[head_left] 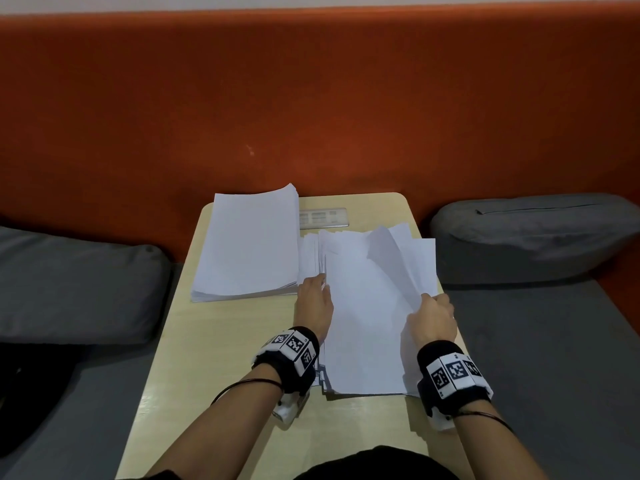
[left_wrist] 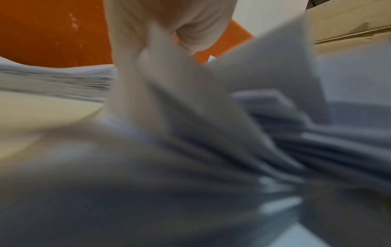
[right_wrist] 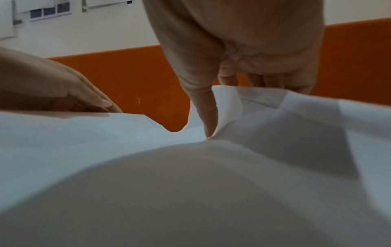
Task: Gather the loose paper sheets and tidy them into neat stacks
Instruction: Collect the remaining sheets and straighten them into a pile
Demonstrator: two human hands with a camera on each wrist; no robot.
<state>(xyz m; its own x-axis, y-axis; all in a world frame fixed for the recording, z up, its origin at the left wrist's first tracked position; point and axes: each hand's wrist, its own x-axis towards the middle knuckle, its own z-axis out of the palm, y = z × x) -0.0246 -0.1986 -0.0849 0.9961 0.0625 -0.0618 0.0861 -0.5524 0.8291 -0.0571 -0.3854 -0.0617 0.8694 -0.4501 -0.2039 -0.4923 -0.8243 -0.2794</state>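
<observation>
Orange upholstery backs a small pale table (head_left: 221, 341) flanked by grey cushions (head_left: 79, 285). On its far left lies a squared paper stack (head_left: 247, 244); just right of it sprawls a messy pile of loose sheets (head_left: 363, 323). The left hand (head_left: 313, 306) rests on that pile's left edge, fingers outstretched, while the right hand (head_left: 433, 318) pinches a lifted, curling sheet (head_left: 391, 258) at the right edge.

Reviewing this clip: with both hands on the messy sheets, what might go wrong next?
The right hand pinches a curled sheet by its edge, so it may crease or tear. The loose pile overhangs the table on the right, so sheets may slide off. The left hand works close beside the neat stack and may nudge it askew.
</observation>
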